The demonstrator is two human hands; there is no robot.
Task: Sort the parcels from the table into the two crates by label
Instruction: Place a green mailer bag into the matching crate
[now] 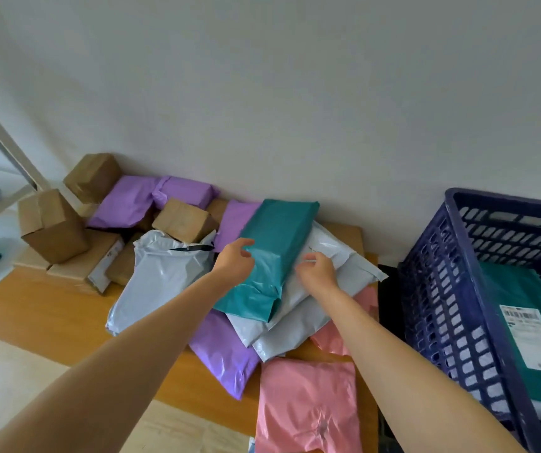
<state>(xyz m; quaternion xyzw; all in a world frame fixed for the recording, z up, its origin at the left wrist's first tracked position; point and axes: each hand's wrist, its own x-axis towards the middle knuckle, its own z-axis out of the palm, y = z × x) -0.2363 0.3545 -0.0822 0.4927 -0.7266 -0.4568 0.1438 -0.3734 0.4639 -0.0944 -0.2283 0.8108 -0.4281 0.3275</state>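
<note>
Your teal parcel (272,253) is a long, glossy plastic mailer, wrinkled at its near end, with no label showing on its upper face. It lies tilted on top of the heap in the middle of the wooden tabletop (50,308), its far end against the wall.

Your left hand (233,264) is at the parcel's left edge. Its fingers (244,243) are loosely curved, with the tips at the plastic but not closed round it. Your right hand (318,271) is just beside the parcel's right edge. Its fingers (308,257) are loosely curled over the white mailers (308,312) and hold nothing.

Those white mailers lie directly under the teal parcel. A purple mailer (223,354) sticks out below them, nearer you, and a pink mailer (308,407) lies nearer still. To the parcel's left are another white mailer (158,276), brown boxes (53,223) and more purple mailers.

Well to the parcel's right stands a dark blue crate (452,289). In it lies a second teal mailer (511,289) with a white printed label facing up.
</note>
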